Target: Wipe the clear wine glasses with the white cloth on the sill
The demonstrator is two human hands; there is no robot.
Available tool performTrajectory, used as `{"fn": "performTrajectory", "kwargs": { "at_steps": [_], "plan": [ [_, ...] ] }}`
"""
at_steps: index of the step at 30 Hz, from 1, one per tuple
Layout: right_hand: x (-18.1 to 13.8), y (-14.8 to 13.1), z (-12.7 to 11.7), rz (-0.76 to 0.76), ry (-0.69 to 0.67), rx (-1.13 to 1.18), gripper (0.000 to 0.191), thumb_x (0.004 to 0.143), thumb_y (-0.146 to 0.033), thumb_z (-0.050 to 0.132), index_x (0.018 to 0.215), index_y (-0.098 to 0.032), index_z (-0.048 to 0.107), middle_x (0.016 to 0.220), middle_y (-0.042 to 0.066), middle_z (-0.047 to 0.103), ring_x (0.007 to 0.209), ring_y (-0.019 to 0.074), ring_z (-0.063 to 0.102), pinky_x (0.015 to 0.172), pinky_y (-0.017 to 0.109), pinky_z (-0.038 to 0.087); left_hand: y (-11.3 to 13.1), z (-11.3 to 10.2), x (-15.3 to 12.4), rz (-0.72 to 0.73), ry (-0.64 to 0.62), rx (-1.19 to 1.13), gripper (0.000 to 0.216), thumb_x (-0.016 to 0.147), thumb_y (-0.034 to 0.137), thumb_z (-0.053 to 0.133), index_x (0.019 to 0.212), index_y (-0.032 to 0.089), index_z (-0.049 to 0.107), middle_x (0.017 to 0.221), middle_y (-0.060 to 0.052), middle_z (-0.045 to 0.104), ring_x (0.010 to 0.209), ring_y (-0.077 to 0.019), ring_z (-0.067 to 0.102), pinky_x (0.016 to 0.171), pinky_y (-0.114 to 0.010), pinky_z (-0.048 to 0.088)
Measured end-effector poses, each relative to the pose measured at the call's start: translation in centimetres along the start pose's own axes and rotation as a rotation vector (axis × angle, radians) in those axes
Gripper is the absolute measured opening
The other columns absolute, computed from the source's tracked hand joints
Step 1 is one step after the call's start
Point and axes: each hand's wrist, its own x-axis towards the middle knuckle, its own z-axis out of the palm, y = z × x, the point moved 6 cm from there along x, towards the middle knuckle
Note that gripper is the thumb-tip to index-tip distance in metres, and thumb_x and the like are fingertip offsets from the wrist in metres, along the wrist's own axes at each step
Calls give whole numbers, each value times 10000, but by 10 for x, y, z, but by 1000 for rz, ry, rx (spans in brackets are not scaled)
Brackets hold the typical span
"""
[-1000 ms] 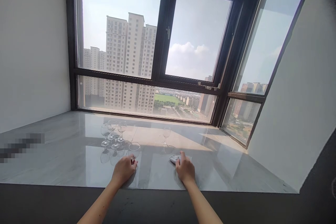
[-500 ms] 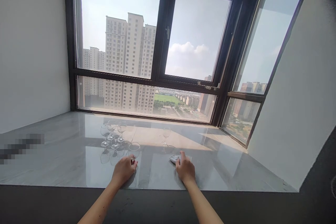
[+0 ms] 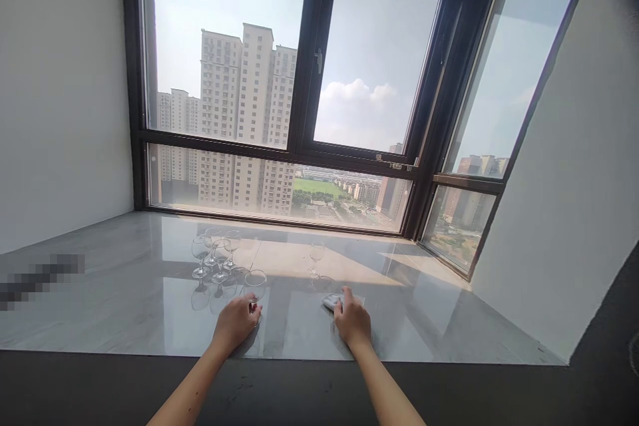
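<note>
My left hand (image 3: 236, 323) is closed around the lower part of a clear wine glass (image 3: 255, 285), whose round bowl shows above the fingers. The glass stands near the front of the sill, and its foot is hidden by the hand. My right hand (image 3: 354, 321) is closed over a small white-and-grey thing (image 3: 331, 301), perhaps a folded cloth, lying on the sill. Its thumb touches that thing, while the index finger reaches forward. Behind it, another wine glass (image 3: 315, 258) stands upright by itself.
A cluster of several upright wine glasses (image 3: 218, 259) stands behind and left of my left hand. The glossy marble sill (image 3: 124, 306) ends at a dark front edge. Dark-framed windows (image 3: 279, 158) border the back, with pale walls (image 3: 544, 213) at both sides.
</note>
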Motion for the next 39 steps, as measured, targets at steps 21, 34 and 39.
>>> {"fn": "performTrajectory", "kwargs": {
  "at_steps": [21, 34, 39],
  "plan": [
    [0, -2, -2, -10, -9, 5, 404, 948, -267, 399, 1328, -163, 493, 1107, 124, 686, 1026, 238, 637, 737, 278, 415, -4, 5, 3, 4, -6, 20, 199, 908, 344, 513, 977, 212, 645, 899, -72, 724, 887, -218, 664, 702, -263, 388],
    [-1, -4, -4, 5, -24, 6, 413, 951, -264, 394, 1341, -166, 488, 1130, 125, 684, 1049, 231, 632, 755, 271, 418, -4, 5, 3, -12, -13, -8, 200, 907, 339, 519, 991, 211, 648, 939, -78, 728, 911, -221, 662, 694, -259, 390],
    [-1, -3, -3, -10, -9, 3, 400, 953, -254, 395, 1328, -161, 496, 1096, 132, 686, 1017, 232, 641, 726, 266, 406, -2, 4, 2, 4, -9, -6, 204, 909, 335, 522, 994, 205, 654, 909, -84, 727, 890, -221, 663, 690, -261, 386]
  ]
}}
